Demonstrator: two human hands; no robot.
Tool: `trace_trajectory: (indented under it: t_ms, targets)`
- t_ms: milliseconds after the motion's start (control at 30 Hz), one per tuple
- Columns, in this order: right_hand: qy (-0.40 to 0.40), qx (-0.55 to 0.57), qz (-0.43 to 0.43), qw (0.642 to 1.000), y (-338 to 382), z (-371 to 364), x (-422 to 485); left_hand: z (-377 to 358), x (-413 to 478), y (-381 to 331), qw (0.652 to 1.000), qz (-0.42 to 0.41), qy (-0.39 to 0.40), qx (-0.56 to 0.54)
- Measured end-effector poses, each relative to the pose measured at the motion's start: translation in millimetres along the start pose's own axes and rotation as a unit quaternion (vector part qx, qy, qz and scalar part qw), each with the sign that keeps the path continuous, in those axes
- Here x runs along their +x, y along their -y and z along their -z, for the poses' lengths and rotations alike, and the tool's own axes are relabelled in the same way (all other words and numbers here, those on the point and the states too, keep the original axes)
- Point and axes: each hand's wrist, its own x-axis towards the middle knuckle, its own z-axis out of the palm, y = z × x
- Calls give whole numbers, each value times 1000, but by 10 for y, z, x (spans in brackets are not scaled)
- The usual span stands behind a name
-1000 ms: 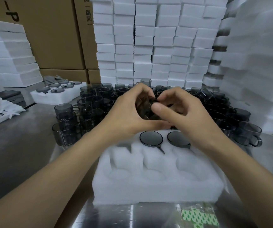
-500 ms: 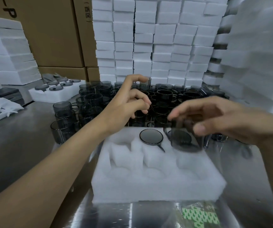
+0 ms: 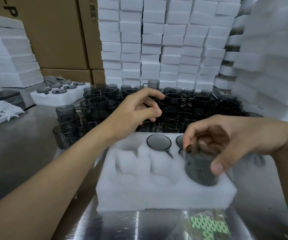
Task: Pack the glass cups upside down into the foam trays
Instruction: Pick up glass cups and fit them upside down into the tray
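Observation:
A white foam tray (image 3: 165,194) with round pockets lies in front of me on the steel table. An upside-down smoky glass cup (image 3: 158,142) sits in its back middle pocket, and a second one (image 3: 179,140) shows beside it, partly hidden. My right hand (image 3: 224,142) grips another dark glass cup (image 3: 200,168) from above, bottom up, its rim at the tray's front right pocket. My left hand (image 3: 136,110) hovers with loosely curled fingers over the crowd of loose glass cups (image 3: 174,108) behind the tray and holds nothing.
Stacks of white foam trays (image 3: 165,42) form a wall behind and to the right. Cardboard boxes (image 3: 56,32) stand at the back left. Another foam tray with cups in it (image 3: 58,96) lies at the left. A plastic bag with green print (image 3: 209,226) lies at the near edge.
The two hands, together on one cup a second ago, have parted. My right hand carried the cup down to the tray's front right pocket. My left hand moved back over the loose cups.

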Motion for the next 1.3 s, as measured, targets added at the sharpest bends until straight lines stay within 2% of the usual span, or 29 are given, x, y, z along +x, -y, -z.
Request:
trace_trajectory:
  t_ms: [133, 300, 800, 867, 900, 933, 1000, 1033, 1067, 1300]
  targets:
    - [17, -38, -9, 999, 16, -24, -9, -13, -13, -10, 1000, -6, 6, 7]
    - [-17, -15, 28, 999, 43, 20, -40, -7, -7, -4, 1000, -11, 11, 19]
    - [33, -120, -27, 992, 52, -48, 59, -23, -19, 16, 999, -5, 14, 44]
    - [-31, -92, -13, 995, -12, -10, 87, -27, -5, 22, 999, -4, 7, 52]
    - [-114, -65, -5, 991, -82, 22, 128, -28, 3, 28, 998, -3, -1, 59]
    - [-218, -50, -2, 975, -173, 61, 179, -27, 11, 40, 998, -3, -13, 69]
    - [-414, -96, -28, 905, -377, 124, 295, -29, 21, 67, 994, -5, -42, 96]
    - [-457, -138, -55, 877, -454, 132, 350, -33, 26, 81, 993, -7, -54, 108]
    - [-465, -165, -78, 866, -508, 124, 392, -31, 31, 92, 991, -6, -64, 114]
    - [-418, -244, -145, 863, -557, 61, 442, -29, 26, 93, 990, -4, -73, 118]
